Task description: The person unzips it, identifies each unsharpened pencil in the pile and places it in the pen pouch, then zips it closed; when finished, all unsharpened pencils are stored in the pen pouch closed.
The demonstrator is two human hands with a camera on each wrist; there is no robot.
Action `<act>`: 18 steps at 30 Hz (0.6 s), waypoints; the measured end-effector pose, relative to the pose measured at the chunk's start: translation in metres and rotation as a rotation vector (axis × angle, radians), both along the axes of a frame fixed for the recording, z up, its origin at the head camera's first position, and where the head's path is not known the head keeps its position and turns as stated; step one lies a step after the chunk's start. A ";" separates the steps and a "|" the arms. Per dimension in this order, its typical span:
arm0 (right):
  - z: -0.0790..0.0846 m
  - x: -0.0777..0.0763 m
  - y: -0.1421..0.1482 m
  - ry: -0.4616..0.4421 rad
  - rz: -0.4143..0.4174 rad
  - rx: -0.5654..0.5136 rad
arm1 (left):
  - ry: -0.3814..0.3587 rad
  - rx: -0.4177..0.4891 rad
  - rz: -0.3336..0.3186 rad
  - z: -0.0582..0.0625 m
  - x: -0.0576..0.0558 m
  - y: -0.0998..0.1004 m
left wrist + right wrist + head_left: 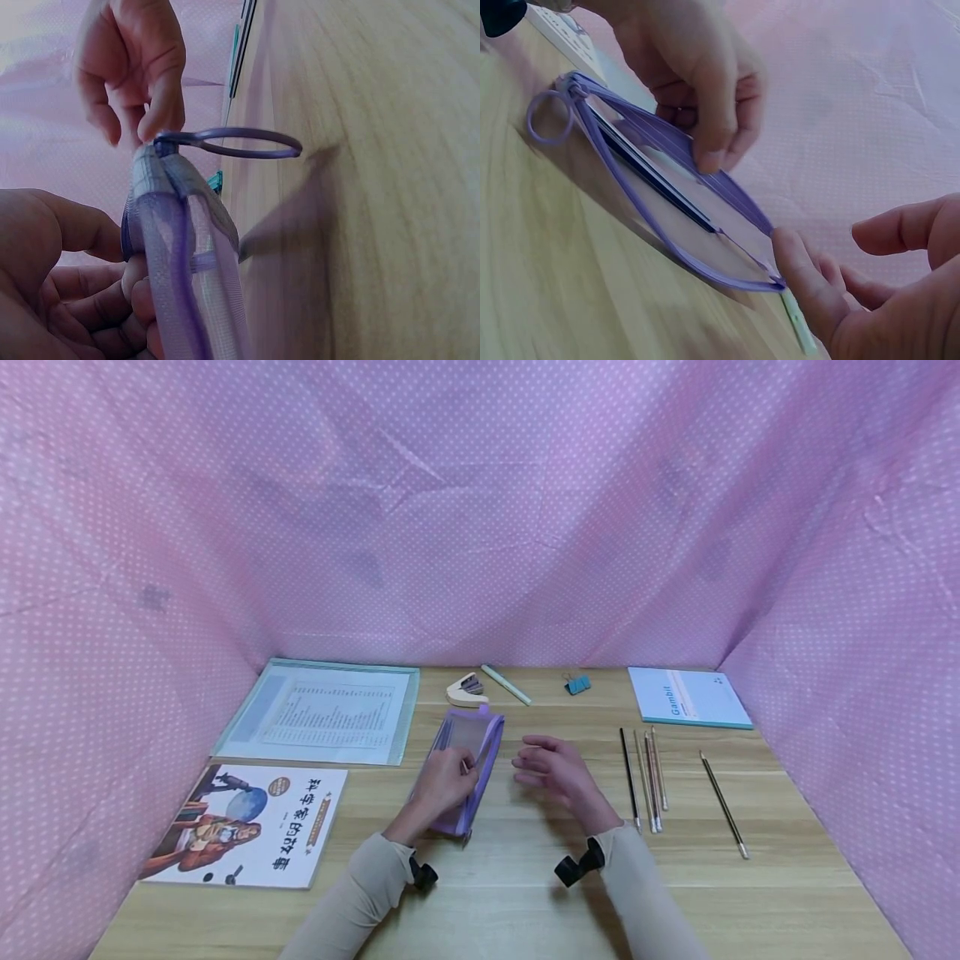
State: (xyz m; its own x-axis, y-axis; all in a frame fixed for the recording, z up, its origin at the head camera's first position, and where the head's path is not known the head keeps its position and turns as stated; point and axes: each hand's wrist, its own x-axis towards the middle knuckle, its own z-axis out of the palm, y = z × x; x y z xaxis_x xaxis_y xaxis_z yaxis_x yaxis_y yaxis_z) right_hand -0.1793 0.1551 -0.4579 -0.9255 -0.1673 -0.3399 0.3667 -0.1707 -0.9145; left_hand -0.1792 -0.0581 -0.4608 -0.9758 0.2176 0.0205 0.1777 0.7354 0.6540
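"What's the desk [540,893] carrying?"
"Folder [315,714] and picture book [247,827] at left; cream gadget [467,692], pale green stick [506,684] and blue clip [578,685] at upper centre."
"And right?"
"Pencils [652,781], with a notebook [690,697] above."
"The purple pouch [471,735], centre?"
"Touching wood or not, I can't tell."

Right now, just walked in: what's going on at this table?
A person's left hand pinches the rim of a purple mesh pouch, its mouth open. A slim dark item shows inside. The right hand hovers beside the pouch, fingers apart, holding nothing that I can see. Several pencils lie loose on the table, to the right of that hand.
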 end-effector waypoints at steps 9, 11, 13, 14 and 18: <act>0.008 0.007 0.025 0.015 -0.011 0.004 | 0.022 -0.001 0.003 -0.002 0.000 0.000; 0.008 0.008 0.031 0.014 -0.019 0.001 | 0.026 -0.001 0.004 -0.002 0.000 0.000; 0.008 0.008 0.038 0.017 -0.025 0.001 | 0.028 -0.001 0.001 -0.002 0.000 0.000; 0.007 0.008 0.041 0.019 -0.027 0.001 | 0.031 -0.001 0.000 -0.002 0.000 0.000; 0.006 0.009 0.059 0.030 -0.033 0.003 | 0.041 -0.007 -0.002 -0.003 0.000 0.000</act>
State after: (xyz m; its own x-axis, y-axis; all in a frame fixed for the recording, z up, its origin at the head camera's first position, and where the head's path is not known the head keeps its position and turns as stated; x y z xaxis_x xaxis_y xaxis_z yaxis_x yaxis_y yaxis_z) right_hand -0.1706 0.2138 -0.4519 -0.9401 -0.1355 -0.3127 0.3337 -0.1799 -0.9254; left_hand -0.1793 -0.0586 -0.4641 -0.9737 0.2201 0.0593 0.2062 0.7393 0.6410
